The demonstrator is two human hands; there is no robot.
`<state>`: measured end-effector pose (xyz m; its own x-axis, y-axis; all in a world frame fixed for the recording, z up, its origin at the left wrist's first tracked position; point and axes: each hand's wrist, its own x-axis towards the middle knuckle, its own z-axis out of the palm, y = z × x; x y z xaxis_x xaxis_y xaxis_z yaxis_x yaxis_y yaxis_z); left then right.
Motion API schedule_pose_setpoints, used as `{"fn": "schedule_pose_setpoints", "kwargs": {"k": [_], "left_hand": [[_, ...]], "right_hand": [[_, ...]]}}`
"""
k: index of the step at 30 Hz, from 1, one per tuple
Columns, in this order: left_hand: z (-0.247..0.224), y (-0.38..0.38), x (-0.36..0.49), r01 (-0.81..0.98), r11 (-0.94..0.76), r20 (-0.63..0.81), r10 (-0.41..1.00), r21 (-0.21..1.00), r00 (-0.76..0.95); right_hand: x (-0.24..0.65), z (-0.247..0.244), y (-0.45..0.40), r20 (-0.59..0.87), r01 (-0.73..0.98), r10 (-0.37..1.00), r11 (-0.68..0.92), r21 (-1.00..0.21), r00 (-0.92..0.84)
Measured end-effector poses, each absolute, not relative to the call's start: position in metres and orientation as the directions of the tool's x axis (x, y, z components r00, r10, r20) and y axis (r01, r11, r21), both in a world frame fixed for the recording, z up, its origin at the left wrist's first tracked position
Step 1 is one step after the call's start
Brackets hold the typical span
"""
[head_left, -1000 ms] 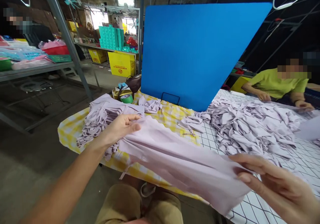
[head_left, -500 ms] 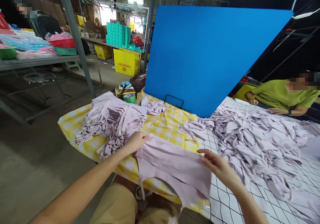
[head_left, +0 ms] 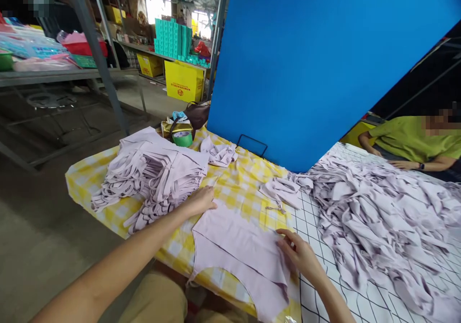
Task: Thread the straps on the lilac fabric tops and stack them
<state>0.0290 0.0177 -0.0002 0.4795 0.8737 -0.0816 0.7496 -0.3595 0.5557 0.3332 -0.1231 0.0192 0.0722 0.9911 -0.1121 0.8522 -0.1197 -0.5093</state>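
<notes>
A pale lilac strappy top [head_left: 241, 246] lies spread on the yellow checked cloth in front of me, its lower edge reaching the table's front. My left hand [head_left: 202, 201] is closed at its far left corner, fingertips and thumb together on the fabric. At the right end, my right hand [head_left: 297, 252] has its fingers curled over the hem, gripping it from above. Just left of my left hand sits a thick stack of the same lilac tops [head_left: 162, 164], straps dangling toward me.
A large heap of crumpled lilac garments [head_left: 382, 207] covers the white grid cloth [head_left: 309, 294] on the right. Behind stands a tall blue board [head_left: 306, 68]. Green tape [head_left: 182, 139] lies past the stack. Across the table sits a person in a green shirt [head_left: 410, 138].
The top has come down flatter on the cloth and its near edge has spread out. My right hand has moved slightly left and lower with the hem. The view has tilted down a little.
</notes>
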Motion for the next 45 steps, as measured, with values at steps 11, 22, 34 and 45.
{"fn": "schedule_pose_setpoints", "kwargs": {"k": [11, 22, 34, 45], "left_hand": [[0.007, 0.019, 0.032, 0.748, -0.292, -0.063, 0.911, 0.596, 0.407], [-0.002, 0.02, 0.055, 0.8, -0.389, 0.181, 0.921, 0.457, 0.344], [-0.038, -0.054, -0.013, 0.736, -0.615, 0.168, 0.787, 0.281, 0.594], [-0.008, -0.111, 0.0, 0.593, -0.583, -0.05, 0.688, 0.555, 0.724]], "right_hand": [[0.352, 0.037, -0.12, -0.161, 0.922, 0.987, -0.047, -0.385, -0.017], [0.321, 0.007, -0.076, 0.169, 0.998, 0.984, 0.062, -0.008, -0.059], [0.312, -0.024, -0.184, 0.069, 0.99, 0.997, -0.036, -0.138, 0.045], [0.291, -0.011, -0.146, 0.013, 0.812, 0.849, -0.5, -0.302, 0.528]]}}
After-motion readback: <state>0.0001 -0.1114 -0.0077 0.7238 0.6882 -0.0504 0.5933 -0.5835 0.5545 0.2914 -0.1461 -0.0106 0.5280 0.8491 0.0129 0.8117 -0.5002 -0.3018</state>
